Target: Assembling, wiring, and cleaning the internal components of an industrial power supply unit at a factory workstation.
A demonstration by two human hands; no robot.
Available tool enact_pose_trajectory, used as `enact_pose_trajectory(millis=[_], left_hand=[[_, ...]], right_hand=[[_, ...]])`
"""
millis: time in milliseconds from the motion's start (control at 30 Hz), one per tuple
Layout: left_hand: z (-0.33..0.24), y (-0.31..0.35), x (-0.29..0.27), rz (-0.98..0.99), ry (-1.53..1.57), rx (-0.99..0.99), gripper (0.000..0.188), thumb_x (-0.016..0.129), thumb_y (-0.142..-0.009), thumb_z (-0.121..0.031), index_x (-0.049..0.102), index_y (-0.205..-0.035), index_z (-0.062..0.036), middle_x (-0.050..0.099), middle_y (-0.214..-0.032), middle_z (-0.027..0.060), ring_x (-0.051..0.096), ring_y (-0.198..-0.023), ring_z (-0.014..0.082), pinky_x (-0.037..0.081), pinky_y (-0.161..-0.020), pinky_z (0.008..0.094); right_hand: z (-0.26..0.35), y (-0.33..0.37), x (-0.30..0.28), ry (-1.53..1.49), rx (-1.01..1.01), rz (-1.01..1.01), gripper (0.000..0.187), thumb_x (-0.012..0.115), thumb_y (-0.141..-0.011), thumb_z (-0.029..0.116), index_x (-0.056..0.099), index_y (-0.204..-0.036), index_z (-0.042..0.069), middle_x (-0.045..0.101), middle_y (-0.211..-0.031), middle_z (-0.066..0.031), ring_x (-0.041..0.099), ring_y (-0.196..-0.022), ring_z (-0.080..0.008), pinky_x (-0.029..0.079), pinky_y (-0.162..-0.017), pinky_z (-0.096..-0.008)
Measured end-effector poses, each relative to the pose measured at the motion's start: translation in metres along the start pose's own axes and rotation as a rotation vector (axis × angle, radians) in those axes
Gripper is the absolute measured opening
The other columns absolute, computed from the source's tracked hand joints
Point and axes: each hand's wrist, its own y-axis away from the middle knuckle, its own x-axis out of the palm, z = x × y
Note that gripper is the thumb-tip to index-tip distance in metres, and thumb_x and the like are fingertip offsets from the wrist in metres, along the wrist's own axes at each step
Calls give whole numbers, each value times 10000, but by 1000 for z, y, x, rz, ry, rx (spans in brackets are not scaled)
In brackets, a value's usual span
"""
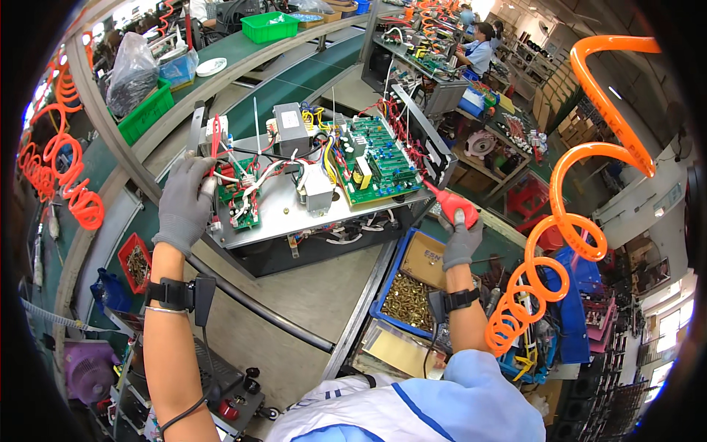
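In my gloved right hand [463, 241] is a red squeeze bottle [455, 207], its thin nozzle pointing up-left toward the right corner of a large green circuit board [387, 166]. Whether the tip touches anything is hard to make out. The board sits on an open metal chassis [276, 225] along with a grey boxed transformer [292, 125], a silver one [317, 188] and bundles of coloured wires. At the chassis's left edge my gloved left hand [188, 202] grips the rim, beside a small green board [247, 210]; its fingertips are partly hidden.
Orange coiled air hoses hang at right [563, 199] and left [74, 177]. A blue bin of brass screws [405, 300] stands near my right forearm. A red bin [135, 263] lies left. Conveyor rails [291, 81] curve behind the chassis; a co-worker [479, 50] sits farther back.
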Motion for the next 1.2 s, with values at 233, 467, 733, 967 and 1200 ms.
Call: enact_pose_trajectory(millis=[233, 467, 733, 967, 1200], left_hand=[[-1, -1, 1, -24, -10, 21, 249, 535, -812, -118, 580, -1053, -71, 574, -1070, 138, 486, -1078, 339, 403, -907, 411], [5, 1, 3, -26, 26, 2, 250, 550, -798, -102, 581, -1042, -59, 564, -1087, 155, 475, -1104, 341, 390, -931, 415], [5, 3, 5, -31, -9, -2, 265, 550, -797, -107, 570, -1058, -67, 559, -1098, 148, 452, -1144, 346, 374, -963, 416], [4, 1, 3, 16, 49, -30, 266, 554, -798, -115, 573, -1059, -68, 555, -1096, 145, 452, -1141, 345, 377, -960, 410], [6, 2, 1, 0, 8, -22, 265, 544, -804, -110, 571, -1064, -70, 554, -1101, 134, 461, -1123, 333, 383, -945, 396]], right_hand=[[22, 5, -20, 583, -569, 40, 284, 690, -808, 174, 507, -959, 20, 553, -881, -52, 518, -787, -133, 477, -698, -287], [44, 12, 4, 825, -931, 476, 320, 613, -650, -19, 538, -957, 30, 619, -970, -186, 614, -863, -378, 501, -727, -349], [69, 19, 33, 1076, -1297, 713, 372, 607, -620, -7, 531, -980, 46, 614, -906, -148, 615, -756, -327, 499, -641, -377], [87, 9, 43, 1084, -1168, 727, 299, 595, -625, 3, 547, -917, 45, 598, -853, -142, 585, -707, -325, 477, -605, -378], [87, 9, 20, 1060, -1028, 555, 253, 625, -660, -17, 574, -899, 48, 608, -802, -154, 613, -696, -307, 476, -609, -327]])
